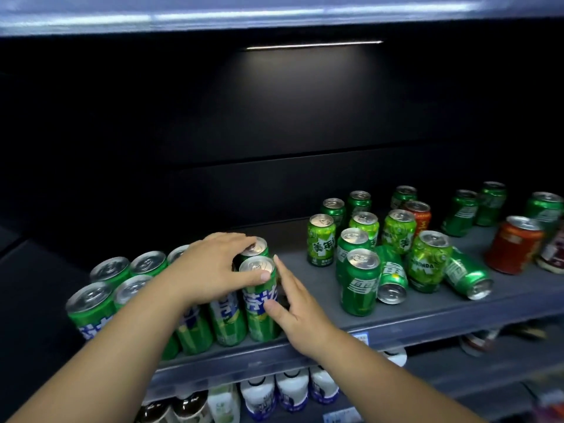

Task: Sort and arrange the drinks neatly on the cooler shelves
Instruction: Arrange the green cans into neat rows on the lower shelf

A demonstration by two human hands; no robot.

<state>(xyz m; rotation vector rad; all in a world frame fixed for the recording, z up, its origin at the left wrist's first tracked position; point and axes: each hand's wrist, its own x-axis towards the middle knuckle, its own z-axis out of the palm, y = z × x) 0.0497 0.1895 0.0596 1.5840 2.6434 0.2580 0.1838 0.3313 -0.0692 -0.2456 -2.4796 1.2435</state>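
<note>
Mostly green cans (360,282), silver-topped; two lie toppled.

back panel (274,117): matte black | light strip (314,44): lit overhead | shelf (427,315): grey | upper ledge (213,16): pale, blurred

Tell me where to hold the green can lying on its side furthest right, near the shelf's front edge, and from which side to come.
I would grip the lying can around its middle, from above and the front. Its silver end faces the front, and an upright can stands close on its left.
</note>
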